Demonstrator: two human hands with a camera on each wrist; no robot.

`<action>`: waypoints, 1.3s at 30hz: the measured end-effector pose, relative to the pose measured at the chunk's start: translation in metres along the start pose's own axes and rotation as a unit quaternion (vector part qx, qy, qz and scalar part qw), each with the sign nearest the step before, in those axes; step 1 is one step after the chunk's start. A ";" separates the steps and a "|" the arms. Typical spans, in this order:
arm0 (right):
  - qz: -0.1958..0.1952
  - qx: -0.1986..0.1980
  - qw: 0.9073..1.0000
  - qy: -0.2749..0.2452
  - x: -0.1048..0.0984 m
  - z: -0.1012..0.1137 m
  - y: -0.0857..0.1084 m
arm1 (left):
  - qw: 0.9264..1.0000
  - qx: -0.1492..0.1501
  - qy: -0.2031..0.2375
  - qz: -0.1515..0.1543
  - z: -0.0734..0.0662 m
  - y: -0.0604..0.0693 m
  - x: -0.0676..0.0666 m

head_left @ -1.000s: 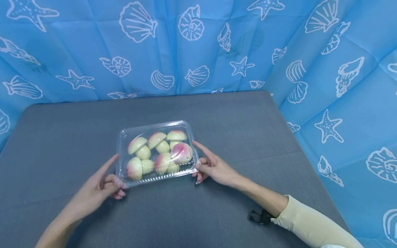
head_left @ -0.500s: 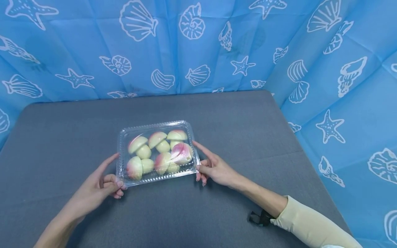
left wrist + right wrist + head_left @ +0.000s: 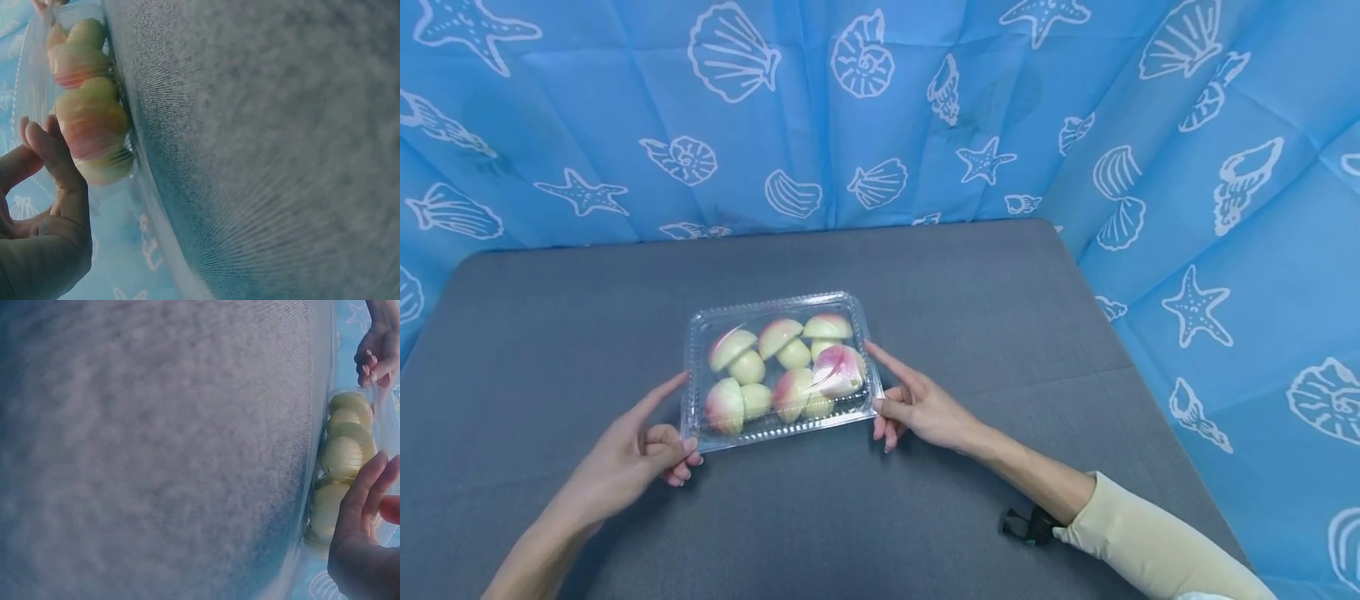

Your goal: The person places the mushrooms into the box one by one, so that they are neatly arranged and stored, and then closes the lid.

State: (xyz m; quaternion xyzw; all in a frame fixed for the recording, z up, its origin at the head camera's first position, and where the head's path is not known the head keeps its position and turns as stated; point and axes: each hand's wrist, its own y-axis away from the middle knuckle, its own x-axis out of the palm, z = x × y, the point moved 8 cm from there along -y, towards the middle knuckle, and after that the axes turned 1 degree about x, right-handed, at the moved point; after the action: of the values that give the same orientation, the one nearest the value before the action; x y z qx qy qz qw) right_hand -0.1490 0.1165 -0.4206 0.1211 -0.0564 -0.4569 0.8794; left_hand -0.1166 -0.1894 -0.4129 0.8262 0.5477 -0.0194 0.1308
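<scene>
A clear plastic clamshell box [image 3: 778, 429] with its lid down sits near the middle of the table, slightly turned. Inside lie several mushroom-shaped pieces [image 3: 780, 337], pale yellow-green with pink on their caps; one rounded pink piece [image 3: 839, 372] shows mostly its cap. My left hand [image 3: 625, 467] pinches the near left corner rim between thumb and fingers, its index finger extended along the left side. At the near right corner my right hand [image 3: 925, 412] holds the rim the same way, index finger reaching up the right side. The left wrist view shows the pieces [image 3: 94, 125] through the box's side.
Grey cloth covers the table [image 3: 970, 292]. A blue curtain [image 3: 910, 125] with white shells and starfish hangs behind it and along the right side. A black strap [image 3: 1030, 527] shows under the right forearm, by the cream sleeve [image 3: 1150, 533].
The box stays practically in place. Both hands keep their hold on its corners, while the lower fingers of each shift slightly beneath the rim.
</scene>
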 end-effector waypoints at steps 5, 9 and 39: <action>0.000 -0.010 1.000 0.022 0.000 0.000 -0.002 | 1.000 0.003 0.002 0.022 0.001 -0.001 -0.001; -0.011 -0.024 0.995 0.092 -0.003 0.002 -0.003 | 1.000 -0.002 -0.022 0.021 0.002 -0.002 -0.005; -0.039 -0.070 0.936 0.342 -0.029 0.026 -0.013 | 0.960 0.033 -0.276 -0.021 -0.021 -0.019 -0.020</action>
State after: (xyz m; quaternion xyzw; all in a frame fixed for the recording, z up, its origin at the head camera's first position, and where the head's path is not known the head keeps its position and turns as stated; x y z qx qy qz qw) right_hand -0.1818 0.1289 -0.3990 0.2108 0.2847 -0.4243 0.8334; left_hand -0.1445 -0.1948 -0.3925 0.7807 0.5065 -0.2678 0.2495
